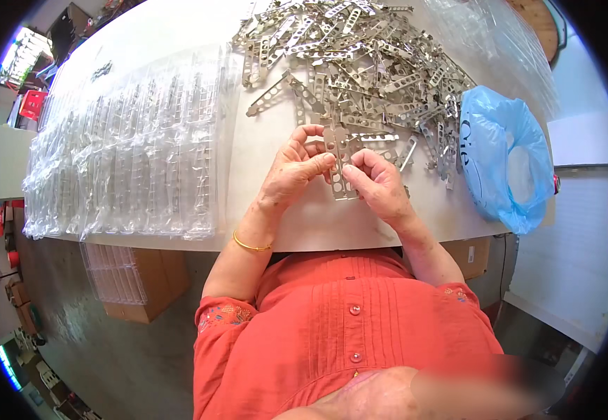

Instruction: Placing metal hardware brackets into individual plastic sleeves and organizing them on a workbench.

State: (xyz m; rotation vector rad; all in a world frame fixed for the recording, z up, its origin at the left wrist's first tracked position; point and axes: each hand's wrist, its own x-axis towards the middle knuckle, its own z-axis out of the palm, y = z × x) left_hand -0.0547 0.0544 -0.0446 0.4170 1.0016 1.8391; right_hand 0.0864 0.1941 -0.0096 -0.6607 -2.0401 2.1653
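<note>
Between my two hands, close to the table's front edge, stand a couple of flat metal strips with round holes (340, 157), side by side and lengthwise away from me. My left hand (297, 166) pinches them from the left, thumb on the near face and fingers behind. From the right, my right hand (377, 183) closes thumb and fingertips on their edge. Just beyond my hands spreads a large heap of similar perforated metal strips (381, 63), lying in all directions. How many strips I hold is hard to tell.
On the left of the white table (283, 231) lie clear plastic trays (129, 150) in film, with strips in their slots. A blue plastic bag (503, 157) stands at the right edge. Clear plastic sheeting (493, 42) lies far right. Below the table is a cardboard box (160, 280).
</note>
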